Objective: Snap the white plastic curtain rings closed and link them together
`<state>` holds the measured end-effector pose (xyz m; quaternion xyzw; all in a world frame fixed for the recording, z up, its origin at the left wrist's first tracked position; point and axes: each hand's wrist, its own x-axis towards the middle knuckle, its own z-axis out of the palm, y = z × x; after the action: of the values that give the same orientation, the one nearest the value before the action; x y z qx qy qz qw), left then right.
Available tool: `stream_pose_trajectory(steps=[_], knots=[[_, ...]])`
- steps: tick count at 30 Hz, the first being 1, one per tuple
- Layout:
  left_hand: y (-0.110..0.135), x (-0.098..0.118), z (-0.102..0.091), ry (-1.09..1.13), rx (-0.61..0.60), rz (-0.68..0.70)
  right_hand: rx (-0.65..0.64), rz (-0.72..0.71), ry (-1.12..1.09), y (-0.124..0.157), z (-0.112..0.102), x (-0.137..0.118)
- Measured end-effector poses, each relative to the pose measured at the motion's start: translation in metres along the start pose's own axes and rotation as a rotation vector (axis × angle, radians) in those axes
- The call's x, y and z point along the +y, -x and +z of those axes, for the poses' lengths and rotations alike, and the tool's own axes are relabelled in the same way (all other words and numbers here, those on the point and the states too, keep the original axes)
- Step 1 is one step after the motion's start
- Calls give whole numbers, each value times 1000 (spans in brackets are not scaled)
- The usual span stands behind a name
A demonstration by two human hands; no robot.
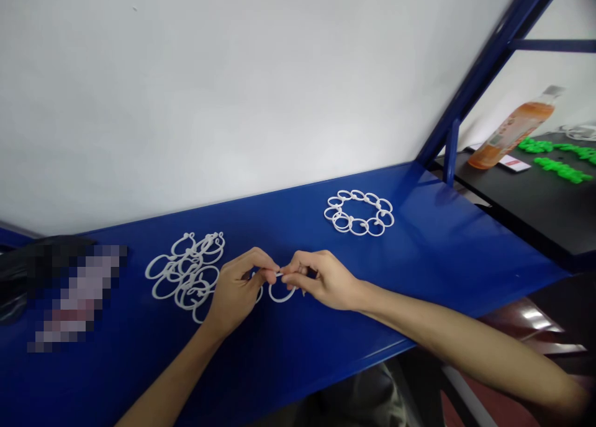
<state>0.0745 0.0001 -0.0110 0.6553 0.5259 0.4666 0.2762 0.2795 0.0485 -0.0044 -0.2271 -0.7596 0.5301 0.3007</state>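
Observation:
Fingertips of my left hand (pixel 242 287) and my right hand (pixel 321 278) meet in a pinch at the top of a white ring (pixel 281 300), which hangs just above the blue tabletop. Part of another white ring shows behind the left fingers; whether the two are joined is hidden. Left of my left hand lies a loose heap of white rings (pixel 161 288), some with small hooked ends. Farther back on the right, several white rings linked in a closed circle (pixel 358 227) rest flat, apart from both hands.
The blue table (pixel 288 213) runs along a pale wall (pixel 233 92). A black bag (pixel 51 253) and a blurred-out item (pixel 81 296) lie at left. Beyond a blue post (pixel 451 151), a dark table (pixel 549 206) holds an orange drink bottle (pixel 516 129) and green pieces (pixel 563 169).

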Motion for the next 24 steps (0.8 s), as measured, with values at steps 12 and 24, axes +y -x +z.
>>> stream_pose_trajectory(steps=[12, 24], knots=[[0, 17, 6, -3, -65, -244, 262, -122, 522, -8, -6, 7], [-4, 17, -12, -265, -124, -116, 94, -350, 598, -23, -54, -5]])
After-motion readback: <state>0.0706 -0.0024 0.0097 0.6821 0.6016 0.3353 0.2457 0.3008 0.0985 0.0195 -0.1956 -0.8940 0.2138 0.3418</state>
